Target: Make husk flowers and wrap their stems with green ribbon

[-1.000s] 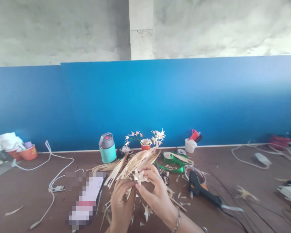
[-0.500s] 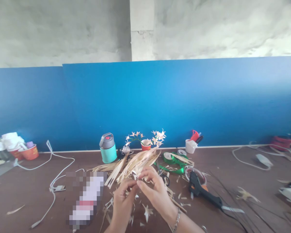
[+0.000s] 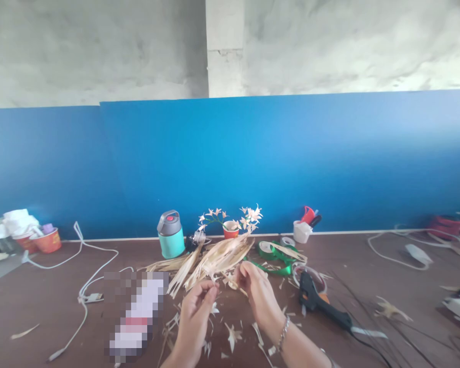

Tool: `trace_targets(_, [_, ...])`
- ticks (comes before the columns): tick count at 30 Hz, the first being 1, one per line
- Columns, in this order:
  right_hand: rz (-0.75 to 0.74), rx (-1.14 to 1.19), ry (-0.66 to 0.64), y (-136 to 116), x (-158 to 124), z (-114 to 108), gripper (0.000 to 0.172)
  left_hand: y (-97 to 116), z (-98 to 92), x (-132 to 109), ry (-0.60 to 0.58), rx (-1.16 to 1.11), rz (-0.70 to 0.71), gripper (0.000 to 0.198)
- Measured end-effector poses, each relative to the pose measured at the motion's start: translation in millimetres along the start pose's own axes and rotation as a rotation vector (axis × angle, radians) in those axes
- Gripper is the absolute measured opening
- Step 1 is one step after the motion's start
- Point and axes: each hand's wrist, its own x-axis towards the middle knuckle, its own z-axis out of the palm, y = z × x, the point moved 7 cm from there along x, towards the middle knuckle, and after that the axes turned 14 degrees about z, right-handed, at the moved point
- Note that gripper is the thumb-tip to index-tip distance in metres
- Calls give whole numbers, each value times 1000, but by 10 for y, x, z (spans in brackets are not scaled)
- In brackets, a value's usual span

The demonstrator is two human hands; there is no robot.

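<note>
My left hand point(image 3: 197, 312) is closed in a pinch, thumb against forefinger. A small pale husk flower point(image 3: 212, 276) appears to stand up from its fingertips. My right hand point(image 3: 257, 294), with a bracelet at the wrist, is apart from it to the right. Its fingers are curled inward, and what they hold, if anything, is hidden. Just behind both hands lies a bundle of dried husk strips point(image 3: 218, 258). Below and between them a loose cut flower shape point(image 3: 233, 337) rests on the table among scraps.
Behind the strips stand a red cup point(image 3: 230, 231) with flower stems and a teal flask point(image 3: 171, 243). Green ribbon point(image 3: 281, 268), a white cup point(image 3: 302, 232) and a black glue gun point(image 3: 322, 305) are at right. A blurred-out object point(image 3: 140, 317) and white cables point(image 3: 85, 286) lie left.
My right hand has parted from the left and moved right, its fingers curling. The left hand stays nearly in place, still pinching. Black scissor handles seen earlier beside the right hand are now hidden.
</note>
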Motion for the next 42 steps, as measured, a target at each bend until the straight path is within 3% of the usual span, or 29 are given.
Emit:
trace_targets(2, [9, -73, -23, -14, -10, 31, 32, -6, 12, -3, -11, -34, -12, 32])
trace_targets(5, [18, -128, -126, -26, -60, 127, 11, -3, 38, -12, -18, -87, -31, 30])
trace_targets(7, [8, -167, -211, -34, -112, 207, 25, 2, 58, -19, -26, -115, -37, 29])
trace_targets(9, [-38, -232, -263, -61, -168, 273, 22, 7, 69, -19, -42, -115, -22, 28])
trace_targets(15, [-343, -413, -100, -276, -298, 275, 4, -13, 81, 4, -119, -27, 82, 22])
trace_targets(19, [-459, -465, -71, -344, -363, 302, 5, -15, 81, 0, -138, 2, 114, 19])
trace_targets(26, [-545, -503, -62, -345, -436, 333, 10, 49, 47, -21, -133, 118, 174, 21])
trace_targets(42, [-661, -506, -72, -380, -564, 368, 13, 232, 34, -46, -125, 285, 472, 12])
